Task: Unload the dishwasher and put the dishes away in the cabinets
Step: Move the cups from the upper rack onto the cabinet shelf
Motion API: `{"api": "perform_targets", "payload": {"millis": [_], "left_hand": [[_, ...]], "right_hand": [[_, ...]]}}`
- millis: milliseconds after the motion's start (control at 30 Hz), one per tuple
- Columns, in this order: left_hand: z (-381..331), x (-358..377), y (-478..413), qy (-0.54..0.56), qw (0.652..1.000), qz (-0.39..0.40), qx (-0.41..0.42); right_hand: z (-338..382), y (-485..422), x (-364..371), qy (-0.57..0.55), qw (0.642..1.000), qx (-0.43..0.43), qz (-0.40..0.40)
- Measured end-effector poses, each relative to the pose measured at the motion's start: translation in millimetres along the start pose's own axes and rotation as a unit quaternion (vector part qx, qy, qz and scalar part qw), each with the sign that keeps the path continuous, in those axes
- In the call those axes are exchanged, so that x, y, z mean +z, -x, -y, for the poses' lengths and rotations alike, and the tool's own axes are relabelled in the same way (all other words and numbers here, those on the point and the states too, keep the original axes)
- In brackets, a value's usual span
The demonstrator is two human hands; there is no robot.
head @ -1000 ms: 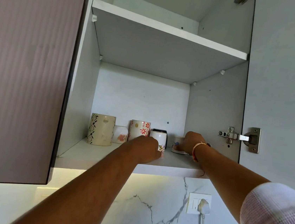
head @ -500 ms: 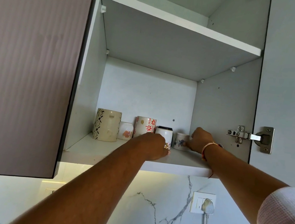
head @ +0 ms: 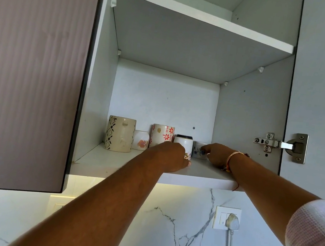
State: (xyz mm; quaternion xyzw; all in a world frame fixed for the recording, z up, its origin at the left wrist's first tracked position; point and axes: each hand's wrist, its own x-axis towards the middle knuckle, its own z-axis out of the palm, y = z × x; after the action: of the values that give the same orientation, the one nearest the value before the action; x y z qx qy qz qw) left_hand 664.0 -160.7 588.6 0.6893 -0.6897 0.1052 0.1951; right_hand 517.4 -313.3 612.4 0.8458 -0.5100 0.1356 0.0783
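both hands are reached onto the lower shelf (head: pixel 100 161): left hand (head: pixel 171 156) curled round the white mug (head: pixel 183 144), right hand (head: pixel 217 154) pinching the small floral cup (head: pixel 199 150) near the shelf's right edge. glazed ceramic is judged light, rigid, slick, chippable; best gripped round the body.

White shelf (head: pixel 112 162) under six mugs (head: pixel 120 133)

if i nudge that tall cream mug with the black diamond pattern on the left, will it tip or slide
The cream mug looks ceramic, so probably rigid and breakable. It stands upright on a broad base on the smooth shelf, so it would likely slide rather than tip.
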Motion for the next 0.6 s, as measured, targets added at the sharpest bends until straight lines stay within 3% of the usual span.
{"api": "perform_targets", "payload": {"millis": [233,400,600], "left_hand": [[1,1,-1,0.002,1.000,-0.006,-0.004],[1,-2,2,0.001,1.000,-0.028,-0.013],[-14,-19,30,0.008,0.989,-0.138,0.048]], "right_hand": [[-1,3,0,-0.005,1.000,0.002,-0.009],[9,17,-12,-0.058,0.994,-0.008,-0.094],[26,72,-32,-0.079,0.985,-0.012,-0.154]]}}
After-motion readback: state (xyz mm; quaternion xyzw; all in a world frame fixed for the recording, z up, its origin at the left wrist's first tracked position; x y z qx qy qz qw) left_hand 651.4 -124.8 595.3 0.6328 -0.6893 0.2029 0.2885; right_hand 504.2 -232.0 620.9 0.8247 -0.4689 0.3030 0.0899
